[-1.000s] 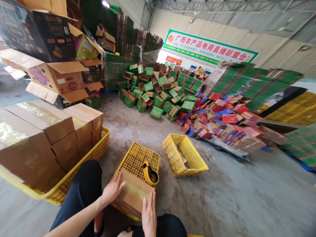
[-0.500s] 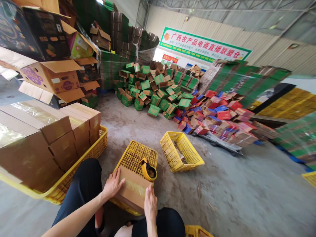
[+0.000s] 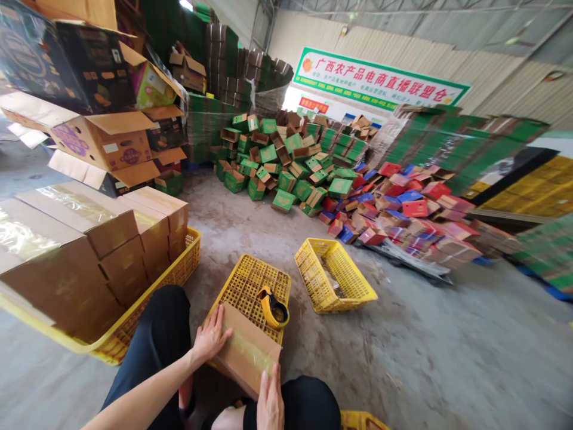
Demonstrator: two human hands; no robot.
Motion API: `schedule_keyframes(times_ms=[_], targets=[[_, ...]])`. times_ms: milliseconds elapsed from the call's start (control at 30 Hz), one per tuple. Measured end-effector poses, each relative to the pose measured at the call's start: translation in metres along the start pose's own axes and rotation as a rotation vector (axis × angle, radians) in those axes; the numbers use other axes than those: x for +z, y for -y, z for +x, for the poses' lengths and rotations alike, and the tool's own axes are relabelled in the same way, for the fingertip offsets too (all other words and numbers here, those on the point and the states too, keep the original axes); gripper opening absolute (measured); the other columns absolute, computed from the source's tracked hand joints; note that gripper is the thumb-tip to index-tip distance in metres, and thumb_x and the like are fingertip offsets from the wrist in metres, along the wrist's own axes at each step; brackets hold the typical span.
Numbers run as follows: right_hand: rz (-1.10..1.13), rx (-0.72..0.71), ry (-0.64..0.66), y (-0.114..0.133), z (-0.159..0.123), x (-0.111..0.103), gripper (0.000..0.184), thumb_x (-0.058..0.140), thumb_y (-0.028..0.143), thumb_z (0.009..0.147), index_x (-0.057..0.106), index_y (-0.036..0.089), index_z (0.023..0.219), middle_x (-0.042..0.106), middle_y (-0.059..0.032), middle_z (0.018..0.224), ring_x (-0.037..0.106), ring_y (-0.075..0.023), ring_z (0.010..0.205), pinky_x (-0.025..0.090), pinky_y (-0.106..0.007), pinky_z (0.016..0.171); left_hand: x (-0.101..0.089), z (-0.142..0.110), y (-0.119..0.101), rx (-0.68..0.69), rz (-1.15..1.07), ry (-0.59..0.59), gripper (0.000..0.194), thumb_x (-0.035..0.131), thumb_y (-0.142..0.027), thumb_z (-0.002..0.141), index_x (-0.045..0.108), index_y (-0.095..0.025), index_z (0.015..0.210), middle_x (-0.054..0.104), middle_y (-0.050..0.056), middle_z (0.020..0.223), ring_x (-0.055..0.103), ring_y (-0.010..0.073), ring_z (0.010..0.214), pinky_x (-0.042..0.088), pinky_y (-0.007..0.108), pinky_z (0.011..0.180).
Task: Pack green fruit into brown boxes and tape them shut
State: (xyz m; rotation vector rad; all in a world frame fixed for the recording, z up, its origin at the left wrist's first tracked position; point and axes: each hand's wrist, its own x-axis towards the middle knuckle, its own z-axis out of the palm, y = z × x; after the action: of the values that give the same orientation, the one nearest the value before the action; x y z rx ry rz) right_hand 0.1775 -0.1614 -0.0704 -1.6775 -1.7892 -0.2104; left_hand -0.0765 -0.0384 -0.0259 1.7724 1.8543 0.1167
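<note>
A small brown cardboard box [image 3: 246,352] with shiny clear tape along its top rests on an upturned yellow plastic crate [image 3: 250,286] in front of my knees. My left hand [image 3: 211,337] lies flat against the box's left edge, fingers spread. My right hand [image 3: 270,400] presses its near right end with fingers stretched out. A yellow tape dispenser [image 3: 272,307] sits on the crate just beyond the box.
A yellow crate [image 3: 188,263] at left carries stacked taped brown boxes [image 3: 107,233]. A second, open yellow crate [image 3: 333,276] sits on the concrete floor ahead. Piles of green boxes [image 3: 286,161] and red and blue boxes [image 3: 403,215] lie beyond, with tall carton stacks at left.
Both hands have stayed on the box, the right sliding slightly back toward me along its near end. The view has shifted a little.
</note>
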Motion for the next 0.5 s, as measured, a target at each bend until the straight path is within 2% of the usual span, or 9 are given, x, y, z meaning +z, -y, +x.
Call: schedule_keyframes(times_ms=[67, 133, 200, 300, 400, 500], targets=[[0.049, 0.163, 0.06, 0.006, 0.0, -0.005, 0.07, 0.021, 0.058, 0.108, 0.069, 0.015, 0.135, 0.076, -0.017, 0.124, 0.074, -0.0313, 0.114, 0.064, -0.039, 0.091, -0.002, -0.001, 0.001, 0.018, -0.035, -0.023, 0.08, 0.038, -0.046, 0.102, 0.009, -0.013, 0.169, 0.011, 0.02, 0.173, 0.029, 0.0395, 0.154, 0.037, 0.059, 0.112], [0.114, 0.317, 0.139, 0.012, 0.003, -0.012, 0.077, 0.028, 0.068, 0.103, 0.063, 0.012, 0.143, 0.072, -0.0185, 0.131, 0.074, -0.0328, 0.115, 0.064, -0.039, 0.091, -0.003, -0.002, 0.002, 0.035, -0.076, -0.042, 0.078, 0.038, -0.045, 0.102, 0.013, -0.012, 0.168, 0.014, 0.021, 0.173, 0.033, 0.0409, 0.153, 0.039, 0.061, 0.111], [0.174, 0.389, 0.191, 0.017, 0.007, -0.019, 0.083, 0.035, 0.074, 0.099, 0.058, 0.01, 0.148, 0.069, -0.0197, 0.136, 0.073, -0.0347, 0.116, 0.064, -0.041, 0.092, -0.002, -0.003, 0.006, 0.031, -0.132, -0.056, 0.077, 0.04, -0.044, 0.102, 0.015, -0.014, 0.168, 0.017, 0.021, 0.172, 0.035, 0.0417, 0.152, 0.04, 0.062, 0.111], [0.216, 0.391, 0.206, 0.019, 0.011, -0.025, 0.087, 0.042, 0.076, 0.096, 0.054, 0.01, 0.151, 0.067, -0.0211, 0.139, 0.07, -0.0369, 0.12, 0.062, -0.045, 0.096, 0.008, -0.007, 0.021, 0.088, -0.234, -0.126, 0.077, 0.044, -0.042, 0.101, 0.017, -0.015, 0.168, 0.021, 0.021, 0.171, 0.032, 0.0382, 0.155, 0.039, 0.06, 0.115], [0.227, 0.35, 0.235, 0.017, 0.011, -0.025, 0.089, 0.049, 0.072, 0.094, 0.042, 0.01, 0.158, 0.06, -0.0213, 0.147, 0.065, -0.0359, 0.129, 0.059, -0.046, 0.102, 0.019, -0.016, 0.043, 0.329, -0.309, -0.244, 0.082, 0.05, -0.041, 0.1, 0.013, -0.015, 0.169, 0.02, 0.018, 0.172, 0.023, 0.0312, 0.159, 0.031, 0.051, 0.125], [0.209, 0.288, 0.263, 0.013, 0.012, -0.023, 0.091, 0.057, 0.064, 0.094, 0.03, 0.012, 0.163, 0.056, -0.0212, 0.152, 0.062, -0.0357, 0.133, 0.057, -0.047, 0.103, 0.021, -0.023, 0.062, 0.469, -0.309, -0.258, 0.1, 0.065, -0.044, 0.093, 0.005, -0.019, 0.17, 0.014, 0.016, 0.174, 0.021, 0.0334, 0.159, 0.029, 0.051, 0.127]])
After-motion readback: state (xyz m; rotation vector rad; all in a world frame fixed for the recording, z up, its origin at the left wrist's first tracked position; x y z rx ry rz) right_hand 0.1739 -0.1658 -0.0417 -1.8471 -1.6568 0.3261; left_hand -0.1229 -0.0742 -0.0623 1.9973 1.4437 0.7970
